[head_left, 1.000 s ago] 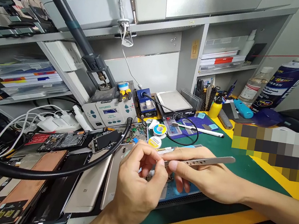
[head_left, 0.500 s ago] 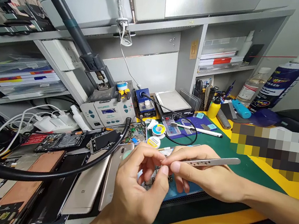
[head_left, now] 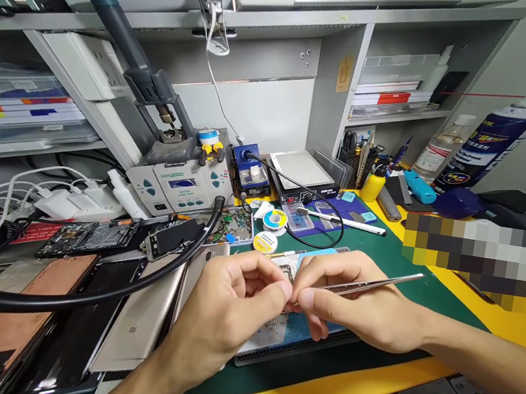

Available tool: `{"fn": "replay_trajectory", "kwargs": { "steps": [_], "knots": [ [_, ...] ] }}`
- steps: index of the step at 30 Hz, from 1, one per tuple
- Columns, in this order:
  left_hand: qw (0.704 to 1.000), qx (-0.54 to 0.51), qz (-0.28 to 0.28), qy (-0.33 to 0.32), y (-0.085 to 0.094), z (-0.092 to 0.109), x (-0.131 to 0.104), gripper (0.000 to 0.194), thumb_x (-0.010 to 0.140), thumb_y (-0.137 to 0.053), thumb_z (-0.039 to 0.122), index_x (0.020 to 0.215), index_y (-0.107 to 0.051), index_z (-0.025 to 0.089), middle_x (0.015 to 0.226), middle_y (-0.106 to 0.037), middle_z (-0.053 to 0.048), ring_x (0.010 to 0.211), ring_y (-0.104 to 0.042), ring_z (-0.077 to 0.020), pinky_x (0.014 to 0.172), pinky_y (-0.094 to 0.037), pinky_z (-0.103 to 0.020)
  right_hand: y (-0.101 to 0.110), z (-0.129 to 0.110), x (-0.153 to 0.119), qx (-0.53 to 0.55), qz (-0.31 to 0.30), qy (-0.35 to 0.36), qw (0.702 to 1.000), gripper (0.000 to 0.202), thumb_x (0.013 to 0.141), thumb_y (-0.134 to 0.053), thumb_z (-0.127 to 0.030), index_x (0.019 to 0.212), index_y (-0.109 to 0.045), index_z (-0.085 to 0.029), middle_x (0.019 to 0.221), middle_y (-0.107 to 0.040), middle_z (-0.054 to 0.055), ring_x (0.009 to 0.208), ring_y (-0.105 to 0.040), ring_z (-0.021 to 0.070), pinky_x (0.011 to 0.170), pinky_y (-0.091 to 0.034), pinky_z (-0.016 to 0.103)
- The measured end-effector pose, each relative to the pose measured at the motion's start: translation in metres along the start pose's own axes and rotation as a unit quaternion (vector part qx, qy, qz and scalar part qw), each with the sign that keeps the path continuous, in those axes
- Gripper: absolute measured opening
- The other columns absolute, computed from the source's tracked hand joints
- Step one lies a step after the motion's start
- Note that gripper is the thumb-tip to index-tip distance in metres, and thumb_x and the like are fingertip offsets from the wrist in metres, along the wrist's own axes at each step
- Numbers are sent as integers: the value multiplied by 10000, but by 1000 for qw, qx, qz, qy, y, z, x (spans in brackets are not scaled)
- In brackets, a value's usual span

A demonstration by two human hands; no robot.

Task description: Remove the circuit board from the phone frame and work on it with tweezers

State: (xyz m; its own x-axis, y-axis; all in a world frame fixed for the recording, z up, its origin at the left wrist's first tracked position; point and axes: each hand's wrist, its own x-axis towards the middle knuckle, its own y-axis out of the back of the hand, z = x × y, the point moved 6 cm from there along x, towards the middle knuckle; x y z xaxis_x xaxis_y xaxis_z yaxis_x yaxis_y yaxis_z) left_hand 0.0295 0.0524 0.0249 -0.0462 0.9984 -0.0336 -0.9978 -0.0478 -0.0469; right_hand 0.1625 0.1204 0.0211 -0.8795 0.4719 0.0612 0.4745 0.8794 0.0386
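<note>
My right hand (head_left: pixel 360 304) holds silver tweezers (head_left: pixel 391 280) between thumb and fingers, their tail pointing right. Its fingertips meet those of my left hand (head_left: pixel 231 307), which is closed in a pinch. Whatever sits in that pinch is hidden by the fingers. Part of a small circuit board (head_left: pixel 287 270) shows behind the fingertips. Below both hands lies a blue and white work pad (head_left: pixel 305 330) with a dark perforated edge, resting on the green mat (head_left: pixel 317 363).
Gold phone backs (head_left: pixel 134 329) and stripped phone parts crowd the left, crossed by a black hose (head_left: pixel 127 312). A soldering station (head_left: pixel 180 188), solder spool (head_left: pixel 275 219) and white-handled brush (head_left: pixel 348 221) stand behind. An aerosol can (head_left: pixel 488 148) is at back right.
The tweezers have turned so their thin edge shows. My left fingers have closed closer together against the right fingertips. The view has shifted slightly, with the background moving left.
</note>
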Motion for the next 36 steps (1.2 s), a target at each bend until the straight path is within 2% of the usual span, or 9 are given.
{"fn": "replay_trajectory", "kwargs": {
  "steps": [7,11,16,23,36],
  "knots": [
    [999,23,-7,30,2,1,1,144,812,-725,310,760,-727,176,713,-731,-21,666,-671,-127,635,-512,-206,-3,2,3,17,-11,-9,1000,174,943,-667,-281,841,-669,-139,688,-625,1,557,-637,121,539,-524,235],
    [999,48,-3,25,2,6,1,122,787,-728,280,740,-741,169,675,-738,-19,621,-675,-119,597,-507,-190,-3,5,3,34,-6,-13,999,157,933,-666,-244,818,-679,-138,711,-656,8,551,-645,111,535,-523,214],
    [998,64,-8,18,2,9,2,104,797,-713,248,725,-754,184,674,-763,-15,579,-670,-104,562,-497,-175,-3,8,3,49,-10,-40,998,200,912,-703,-310,810,-693,-138,735,-678,24,534,-657,121,512,-513,217],
    [996,86,-19,8,3,9,1,117,821,-696,221,729,-766,206,687,-781,-14,631,-712,-133,600,-523,-196,-5,8,7,69,-23,-56,996,177,888,-696,-280,785,-682,-138,742,-695,25,523,-666,119,504,-507,211],
    [990,132,-38,7,0,8,1,147,831,-686,226,706,-763,218,681,-767,-8,595,-665,-129,534,-459,-201,-9,10,5,70,-53,-84,993,98,851,-642,-192,771,-670,-143,569,-666,-11,478,-652,130,505,-529,235]
  ]
}}
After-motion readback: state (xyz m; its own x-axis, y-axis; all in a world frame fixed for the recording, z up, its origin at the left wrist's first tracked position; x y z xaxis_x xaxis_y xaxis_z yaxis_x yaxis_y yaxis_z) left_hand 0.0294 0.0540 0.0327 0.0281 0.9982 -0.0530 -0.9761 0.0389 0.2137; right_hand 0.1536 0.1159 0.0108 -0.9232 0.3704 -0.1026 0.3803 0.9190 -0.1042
